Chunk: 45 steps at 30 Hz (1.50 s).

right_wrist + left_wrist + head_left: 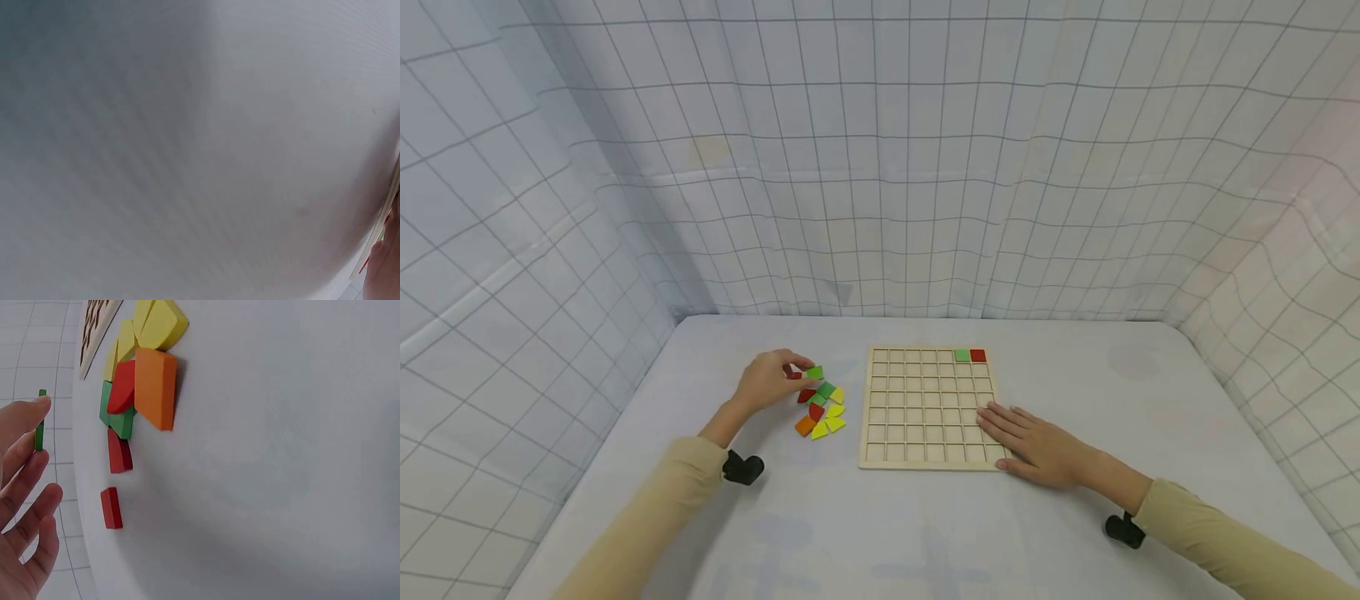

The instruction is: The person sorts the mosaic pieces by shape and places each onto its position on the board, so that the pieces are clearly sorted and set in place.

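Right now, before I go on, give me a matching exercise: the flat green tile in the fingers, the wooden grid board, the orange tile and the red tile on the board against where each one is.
Things:
1. flat green tile
2. wooden grid board
3. orange tile
4. red tile in the board

Places:
A. far right corner cell
B. pinched by the left hand
C. near end of the loose pile
D. under the right hand

Pairs: 1-B, 2-D, 3-C, 4-A

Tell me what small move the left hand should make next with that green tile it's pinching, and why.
Probably carry the green tile right to the grid board and set it in the empty cell beside the placed green tile. The left hand pinches it above the loose pile, while the right hand lies flat on the board's near right corner, steadying it.
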Available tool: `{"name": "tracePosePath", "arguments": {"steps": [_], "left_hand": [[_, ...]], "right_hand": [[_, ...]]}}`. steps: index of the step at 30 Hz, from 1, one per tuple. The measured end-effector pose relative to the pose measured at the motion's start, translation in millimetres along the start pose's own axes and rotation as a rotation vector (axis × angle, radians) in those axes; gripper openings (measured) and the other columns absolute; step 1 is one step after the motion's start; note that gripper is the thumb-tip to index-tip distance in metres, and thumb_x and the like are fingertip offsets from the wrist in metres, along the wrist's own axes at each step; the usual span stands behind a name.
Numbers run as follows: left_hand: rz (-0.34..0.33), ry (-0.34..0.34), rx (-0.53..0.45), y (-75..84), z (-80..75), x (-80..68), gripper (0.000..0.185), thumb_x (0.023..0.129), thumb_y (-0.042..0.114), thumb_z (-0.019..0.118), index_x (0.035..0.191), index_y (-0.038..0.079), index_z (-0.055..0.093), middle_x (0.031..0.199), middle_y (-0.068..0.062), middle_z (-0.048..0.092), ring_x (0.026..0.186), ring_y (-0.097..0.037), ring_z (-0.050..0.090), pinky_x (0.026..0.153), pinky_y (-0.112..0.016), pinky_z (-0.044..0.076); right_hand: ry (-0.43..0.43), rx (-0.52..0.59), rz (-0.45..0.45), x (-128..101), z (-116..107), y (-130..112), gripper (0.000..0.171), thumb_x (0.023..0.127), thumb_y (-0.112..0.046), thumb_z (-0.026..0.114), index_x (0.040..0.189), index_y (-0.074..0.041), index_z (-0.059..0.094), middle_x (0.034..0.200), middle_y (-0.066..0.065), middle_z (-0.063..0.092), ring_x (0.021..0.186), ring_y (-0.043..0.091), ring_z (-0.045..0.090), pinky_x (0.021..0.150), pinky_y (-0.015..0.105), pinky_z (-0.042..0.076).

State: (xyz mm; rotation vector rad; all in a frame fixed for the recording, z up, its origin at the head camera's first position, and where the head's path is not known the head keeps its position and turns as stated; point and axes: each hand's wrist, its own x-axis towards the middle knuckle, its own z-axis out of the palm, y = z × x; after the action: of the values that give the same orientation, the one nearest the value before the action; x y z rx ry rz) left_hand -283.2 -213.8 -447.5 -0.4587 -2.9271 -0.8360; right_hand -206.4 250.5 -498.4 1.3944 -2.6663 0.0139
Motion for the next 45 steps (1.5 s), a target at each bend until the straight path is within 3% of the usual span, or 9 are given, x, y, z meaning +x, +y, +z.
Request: {"name": "tracePosePath", "arguments": {"steps": [18,24,45], "left_hand": [[0.099,-0.036,-0.017,44.3,33.0,38.0,0.032,0.08,0.034,0.078,0.105,0.014,0.075,0.101,-0.004,0.072,0.08,-0.015,0.057,0.064,-0.024,0.044],[0.13,-0.035,-0.037,53.7,45.3,49.8,0.032,0.079,0.033,0.079,0.105,0.014,0.076,0.099,-0.003,0.073,0.073,-0.013,0.055,0.058,-0.022,0.043],[0.115,-0.06,-0.105,91.7,76.8,76.6,0.03,0.081,0.032,0.077,0.106,0.015,0.075,0.103,-0.003,0.072,0.075,-0.013,0.059,0.059,-0.022,0.043]], "right_hand": [[-0.01,0.03,0.005,0,-4,-2,0.065,0.1,-0.042,0.045,0.151,-0.005,0.029,0.157,0.012,0.029,0.143,0.033,0.03,0.118,0.021,-0.008],[-0.017,0.033,0.004,1,-4,-1,0.065,0.1,-0.041,0.045,0.15,-0.004,0.029,0.157,0.013,0.029,0.143,0.033,0.03,0.118,0.021,-0.008],[-0.026,0.039,0.009,1,-6,-2,0.064,0.1,-0.041,0.045,0.15,-0.004,0.03,0.157,0.013,0.03,0.142,0.034,0.031,0.118,0.021,-0.009]]}}
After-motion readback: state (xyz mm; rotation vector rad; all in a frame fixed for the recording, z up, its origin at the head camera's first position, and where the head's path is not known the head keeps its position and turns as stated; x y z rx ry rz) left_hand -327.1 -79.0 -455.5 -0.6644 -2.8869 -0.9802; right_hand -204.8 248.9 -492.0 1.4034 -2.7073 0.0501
